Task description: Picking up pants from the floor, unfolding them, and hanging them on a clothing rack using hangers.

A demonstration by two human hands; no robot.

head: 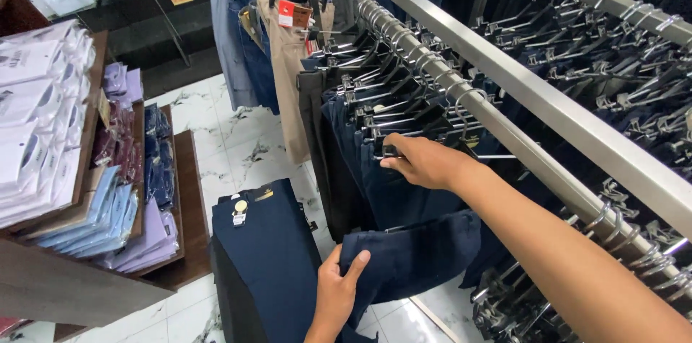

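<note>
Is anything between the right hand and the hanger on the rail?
No. The right hand already grips the hanger among the navy trousers on the rail. The left hand holds a folded trouser leg below.

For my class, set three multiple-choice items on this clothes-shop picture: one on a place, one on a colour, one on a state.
1. Where is the right hand?
A. at a hanger on the metal rail
B. on the shelf of packed shirts
C. on the floor

2. What colour is the folded trouser leg in the left hand?
A. beige
B. navy blue
C. red

3. How does the left hand stand?
A. open in mid-air
B. closed on the cloth
C. flat on the tiles

Answers:
1 A, its fingers pinch a black clip hanger among the hung trousers.
2 B, the cloth is dark blue.
3 B, thumb over the fold, fingers beneath.
</note>
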